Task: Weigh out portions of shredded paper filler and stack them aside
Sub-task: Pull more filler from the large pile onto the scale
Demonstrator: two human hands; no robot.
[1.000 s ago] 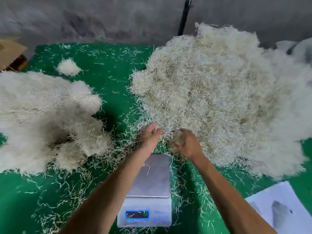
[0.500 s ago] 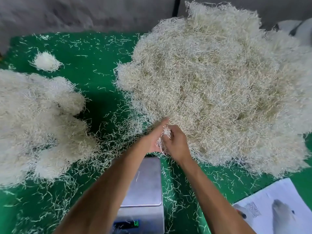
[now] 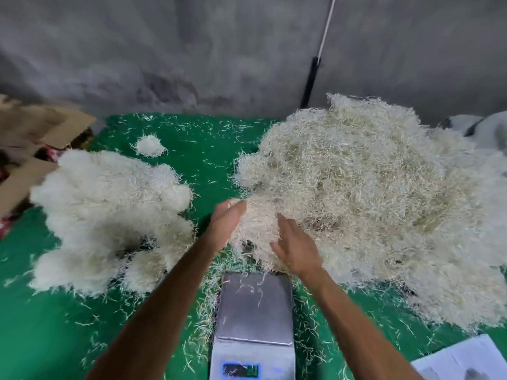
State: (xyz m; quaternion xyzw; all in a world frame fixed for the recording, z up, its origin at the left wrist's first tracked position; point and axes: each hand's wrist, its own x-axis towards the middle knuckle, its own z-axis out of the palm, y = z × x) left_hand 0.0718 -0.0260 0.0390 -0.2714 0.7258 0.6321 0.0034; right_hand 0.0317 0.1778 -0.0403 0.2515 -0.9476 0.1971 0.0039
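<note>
We cup a clump of shredded paper between our open hands, left hand and right hand, just beyond the scale.

Two bare forearms enter from the bottom edge. No sleeves in frame; both arms uncovered right down to the frame edge. Left hand and right hand: no gloves. No watch or band on either wrist, no rings visible on the fingers that show. Forearms lean, wrists narrow. Motion blur softens finer detail.
</note>
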